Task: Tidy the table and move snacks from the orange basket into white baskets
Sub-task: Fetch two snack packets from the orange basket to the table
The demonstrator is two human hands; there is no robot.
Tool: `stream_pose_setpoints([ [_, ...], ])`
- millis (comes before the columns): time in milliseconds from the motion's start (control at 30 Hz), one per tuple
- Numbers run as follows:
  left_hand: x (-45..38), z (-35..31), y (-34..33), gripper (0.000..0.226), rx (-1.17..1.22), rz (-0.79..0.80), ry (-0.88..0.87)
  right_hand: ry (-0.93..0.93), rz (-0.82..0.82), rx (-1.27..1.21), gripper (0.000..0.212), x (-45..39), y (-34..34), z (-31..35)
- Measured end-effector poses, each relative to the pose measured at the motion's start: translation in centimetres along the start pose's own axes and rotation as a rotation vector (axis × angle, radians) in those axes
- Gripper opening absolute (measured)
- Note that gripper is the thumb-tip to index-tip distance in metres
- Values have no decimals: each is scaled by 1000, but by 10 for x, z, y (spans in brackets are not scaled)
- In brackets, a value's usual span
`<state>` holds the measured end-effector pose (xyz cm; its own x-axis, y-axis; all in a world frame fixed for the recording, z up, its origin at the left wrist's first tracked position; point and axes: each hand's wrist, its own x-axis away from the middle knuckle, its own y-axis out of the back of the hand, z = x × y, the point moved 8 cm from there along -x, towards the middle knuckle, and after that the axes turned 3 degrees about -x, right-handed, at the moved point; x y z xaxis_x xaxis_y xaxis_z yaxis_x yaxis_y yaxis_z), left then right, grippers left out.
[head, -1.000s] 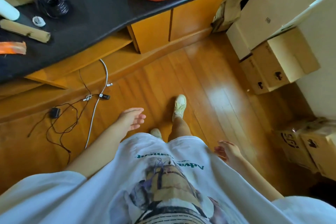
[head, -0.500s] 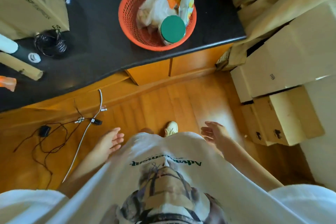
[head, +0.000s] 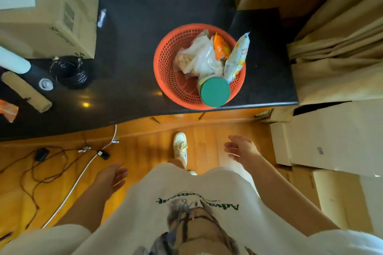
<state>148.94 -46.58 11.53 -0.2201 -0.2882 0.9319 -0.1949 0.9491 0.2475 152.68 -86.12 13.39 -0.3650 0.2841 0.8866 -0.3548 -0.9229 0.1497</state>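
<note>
- We look down on a black worktop (head: 128, 51), and we place all else by the orange basket (head: 165, 64) that stands on it near its front edge.
- Left of the basket, at the back of the worktop, a large cardboard box (head: 47, 12) stands; right of the basket, beige curtains (head: 339, 33) hang beside the worktop's end.
- Below and right of the basket, on the wooden floor (head: 145, 151), pale cartons (head: 331, 136) are stacked.
- Inside the basket we see clear snack bags (head: 199, 58), an orange packet (head: 221, 46), a tall white-and-yellow packet (head: 237, 58) leaning over the right rim, and a jar with a green lid (head: 215, 92) at the front rim.
- Far left of the basket lie a coil of black cable (head: 69, 71), a cardboard tube (head: 26, 91) and a small white ring (head: 46, 84).
- Our right hand (head: 241, 148) hangs over the floor below the basket, well apart from it, fingers (head: 232, 148) spread wide and holding nothing.
- Our left hand (head: 112, 178) sits lower and to the left of the basket, fingers relaxed, loosely straight, empty.
- One white shoe (head: 180, 145) stands on the floor right below the basket.
- Loose wires (head: 62, 163) trail over the floor, down and left of the basket.
</note>
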Motion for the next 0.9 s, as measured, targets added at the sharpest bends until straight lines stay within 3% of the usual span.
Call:
stream_pose_setpoints([
  [133, -3, -67, -43, 13, -45, 39, -73, -51, -33, -62, 14, -6, 4, 13],
  [333, 24, -168, -142, 18, -122, 231, -300, -92, -108, -112, 14, -26, 17, 30],
  [533, 51, -239, -240, 21, -133, 452, -411, 68, -180, -117, 11, -73, 28, 109],
  [667, 55, -269, -317, 32, -118, 619, -391, 189, -203, 12, 47, -114, 23, 176],
  [800, 39, -289, -376, 34, -13, 529, -250, 251, -191, 279, 73, -146, 10, 222],
  [900, 20, -301, -400, 19, 50, 404, -150, 287, -163, 408, 70, -163, 1, 238],
])
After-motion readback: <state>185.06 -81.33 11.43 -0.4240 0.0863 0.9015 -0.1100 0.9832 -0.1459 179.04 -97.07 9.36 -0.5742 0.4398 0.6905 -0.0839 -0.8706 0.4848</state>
